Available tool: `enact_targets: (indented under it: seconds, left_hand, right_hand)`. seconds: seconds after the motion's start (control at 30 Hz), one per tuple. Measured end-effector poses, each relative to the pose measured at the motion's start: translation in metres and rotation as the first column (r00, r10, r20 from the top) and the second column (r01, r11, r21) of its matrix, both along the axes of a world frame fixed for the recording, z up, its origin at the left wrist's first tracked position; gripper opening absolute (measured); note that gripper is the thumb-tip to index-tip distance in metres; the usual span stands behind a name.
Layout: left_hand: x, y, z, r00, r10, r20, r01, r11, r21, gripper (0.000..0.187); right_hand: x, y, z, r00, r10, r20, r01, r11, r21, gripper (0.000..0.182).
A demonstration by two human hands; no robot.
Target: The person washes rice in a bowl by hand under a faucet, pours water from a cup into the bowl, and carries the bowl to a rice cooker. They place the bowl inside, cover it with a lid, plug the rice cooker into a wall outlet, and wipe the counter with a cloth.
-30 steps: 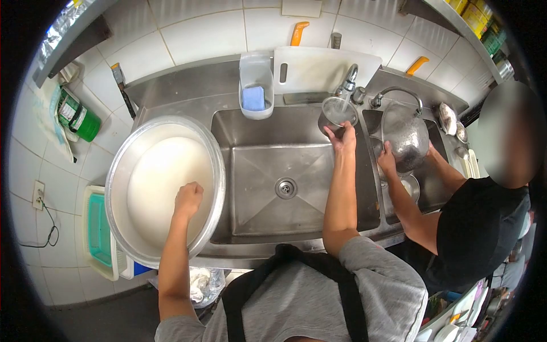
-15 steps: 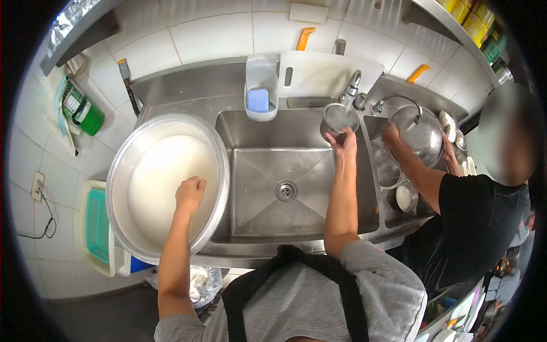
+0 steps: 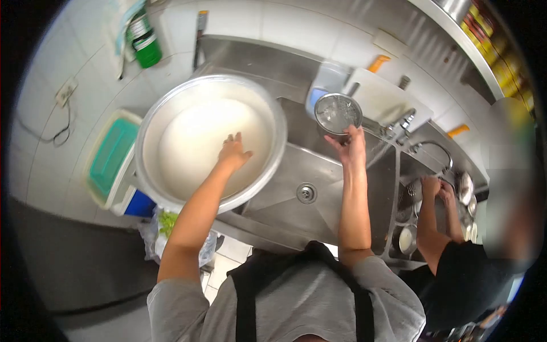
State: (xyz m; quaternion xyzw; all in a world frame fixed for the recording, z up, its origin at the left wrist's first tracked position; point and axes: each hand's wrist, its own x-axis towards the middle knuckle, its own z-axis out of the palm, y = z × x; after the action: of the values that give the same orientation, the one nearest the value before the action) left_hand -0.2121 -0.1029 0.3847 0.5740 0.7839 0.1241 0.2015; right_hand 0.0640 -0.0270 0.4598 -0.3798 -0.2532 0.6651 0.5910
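A large round metal pot point(image 3: 279, 145) stands at the left side of the sink, with smooth-looking white contents point(image 3: 196, 145) inside. Over its right part is my left hand point(image 3: 235, 154), fingers spread and holding nothing. My right hand point(image 3: 352, 147) grips a small round metal cup point(image 3: 325, 122) from its near side, above the back of the sink basin point(image 3: 285, 199). Clear water with bubbles shows in the cup. Right of the cup, water runs from the faucet point(image 3: 405, 119).
Behind the sink are a white cutting board point(image 3: 373, 97), a plastic holder point(image 3: 330, 74) with a blue sponge point(image 3: 318, 97) and orange-handled knives. At the right, a person in black point(image 3: 484, 282) works at a second basin holding metal bowls. A teal-lidded container point(image 3: 108, 157) stands at far left.
My view has turned left. The cup in my right hand has moved from under the faucet toward the pot. My left hand has gone from closed to spread over the pot.
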Motion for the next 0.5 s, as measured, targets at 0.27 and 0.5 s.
enact_targets:
  seconds: [0.27, 0.5]
  left_hand:
    - [-0.006, 0.001, 0.010, 0.981, 0.177, 0.080, -0.173, 0.983, -0.054, 0.083]
    - [-0.018, 0.007, -0.034, 0.993, 0.098, -0.063, -0.106, 0.986, -0.127, 0.062]
  right_hand:
    - [-0.099, -0.021, 0.026, 0.742, -0.267, 0.615, -0.060, 0.887, 0.458, 0.063]
    - [-0.120, -0.044, 0.018, 0.434, -0.632, 0.642, -0.648, 0.276, 0.710, 0.069]
